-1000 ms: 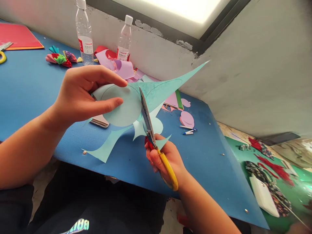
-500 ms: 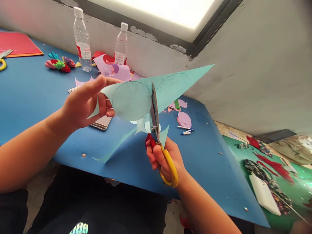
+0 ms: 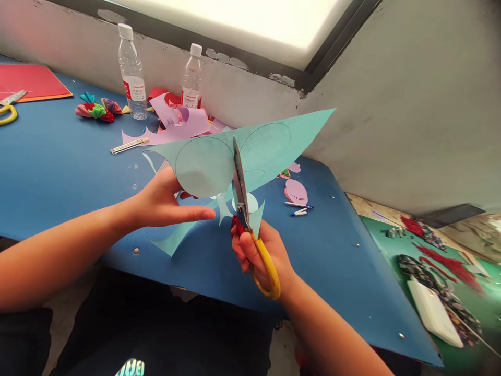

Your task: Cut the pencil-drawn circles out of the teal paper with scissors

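A teal paper sheet (image 3: 274, 149) with drawn ovals hangs above the blue table, its left part partly cut along an oval. Scissors (image 3: 241, 190) with yellow and red handles are closed or nearly so, their blades upright across the front of the sheet. My right hand (image 3: 262, 253) is wrapped round the handles. My left hand (image 3: 168, 203) is beneath the sheet's left part, thumb stretched out to the right, fingers partly hidden behind the paper; whether they grip it is not visible. A cut teal strip (image 3: 176, 237) dangles below, over the table.
Two water bottles (image 3: 133, 78) stand by the wall near purple paper scraps (image 3: 188, 122). Purple ovals (image 3: 296, 191) and pens (image 3: 300, 211) lie to the right. Red paper (image 3: 31, 81) and other scissors (image 3: 10, 107) are far left. A green table (image 3: 434, 292) holds a white device.
My left hand has moved down and right, off the sheet's left edge to beneath it, with its thumb now extended. The sheet and scissors have shifted slightly left.
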A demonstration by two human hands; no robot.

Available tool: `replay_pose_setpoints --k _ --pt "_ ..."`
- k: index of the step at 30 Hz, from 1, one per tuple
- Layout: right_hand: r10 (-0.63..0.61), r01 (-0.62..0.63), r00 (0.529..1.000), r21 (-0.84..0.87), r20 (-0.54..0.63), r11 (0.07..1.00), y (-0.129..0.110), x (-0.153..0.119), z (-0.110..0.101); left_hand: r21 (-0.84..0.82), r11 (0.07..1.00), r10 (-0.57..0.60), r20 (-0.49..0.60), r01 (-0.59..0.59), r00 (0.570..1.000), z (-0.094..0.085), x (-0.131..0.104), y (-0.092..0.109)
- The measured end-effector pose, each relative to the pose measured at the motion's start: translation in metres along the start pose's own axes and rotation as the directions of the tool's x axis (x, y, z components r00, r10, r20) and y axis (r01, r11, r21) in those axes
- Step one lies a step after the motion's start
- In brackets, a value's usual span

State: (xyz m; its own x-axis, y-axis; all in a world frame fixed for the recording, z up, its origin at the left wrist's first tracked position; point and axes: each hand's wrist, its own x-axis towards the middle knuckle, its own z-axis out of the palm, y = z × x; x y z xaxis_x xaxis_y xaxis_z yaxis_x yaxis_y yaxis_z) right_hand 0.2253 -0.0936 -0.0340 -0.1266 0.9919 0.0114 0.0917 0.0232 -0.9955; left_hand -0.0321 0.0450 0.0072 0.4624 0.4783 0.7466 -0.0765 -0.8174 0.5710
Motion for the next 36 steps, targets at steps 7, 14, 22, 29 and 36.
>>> replay_pose_setpoints --k 7,14,22,29,36 --pt "-0.058 0.056 0.998 -0.093 -0.020 0.994 0.007 -0.001 -0.001 -0.191 0.972 -0.157 -0.075 0.140 0.985 0.012 0.000 0.026" --pt "-0.044 0.048 0.998 -0.080 0.045 0.996 0.006 0.000 -0.005 -0.216 0.931 -0.302 0.005 0.296 0.953 0.010 0.003 0.036" --pt "-0.041 0.048 0.995 -0.071 0.087 0.996 -0.001 0.003 -0.005 -0.273 0.879 -0.397 0.038 0.392 0.917 0.010 0.003 0.038" --pt "-0.043 0.053 0.993 -0.093 0.107 0.994 -0.003 0.001 -0.005 -0.312 0.853 -0.428 0.045 0.419 0.903 0.006 -0.001 0.032" --pt "-0.037 0.048 0.995 -0.113 0.094 0.992 -0.006 0.001 -0.004 -0.308 0.839 -0.447 0.077 0.448 0.891 0.003 0.001 0.033"
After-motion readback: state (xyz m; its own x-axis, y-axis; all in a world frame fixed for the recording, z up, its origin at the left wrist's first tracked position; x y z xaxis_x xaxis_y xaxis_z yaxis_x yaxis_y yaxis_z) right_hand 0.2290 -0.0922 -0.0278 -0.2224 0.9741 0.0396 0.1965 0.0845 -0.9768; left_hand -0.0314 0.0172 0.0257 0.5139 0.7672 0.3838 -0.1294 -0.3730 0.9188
